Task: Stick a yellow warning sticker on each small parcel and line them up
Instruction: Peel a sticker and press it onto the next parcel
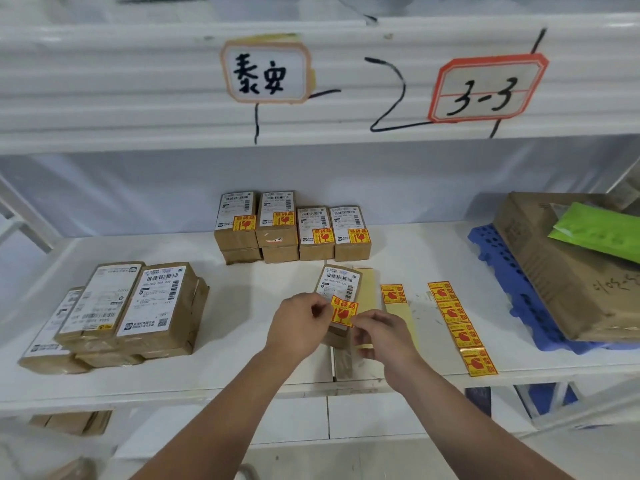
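Head view. The left hand [298, 327] and the right hand [384, 336] meet over a white shelf board [242, 282]. Between them is one square yellow warning sticker with red print [343, 310]. The left hand pinches its left edge between thumb and forefinger. The right hand pinches its lower right corner, with the other fingers curled beneath.

The sticker is tilted and sits over the near end of a small brown cardboard parcel with a white shipping label [337, 282]. That parcel lies flat just beyond both hands. Whether the sticker already touches the parcel cannot be told.

Beyond the hands, towards the back of the shelf, stands a row of four small brown parcels already bearing yellow stickers [292, 226], side by side and touching. The two on the left stand higher, each on another box.

Well to the left of the left hand lies a loose stack of small brown parcels with white labels and no yellow stickers [131, 306].

Just right of the right hand lies a pale yellow backing strip [400, 315] with a single sticker at its far end [393, 293]. Further right is a strip of four yellow stickers [460, 327].

Far right of the right hand, a large brown carton [571, 271] rests on a blue perforated plastic tray [502, 271], with a green pouch [602, 233] on top.

Above the hands, the upper shelf rail carries an orange-bordered label marked 3-3 [486, 88].
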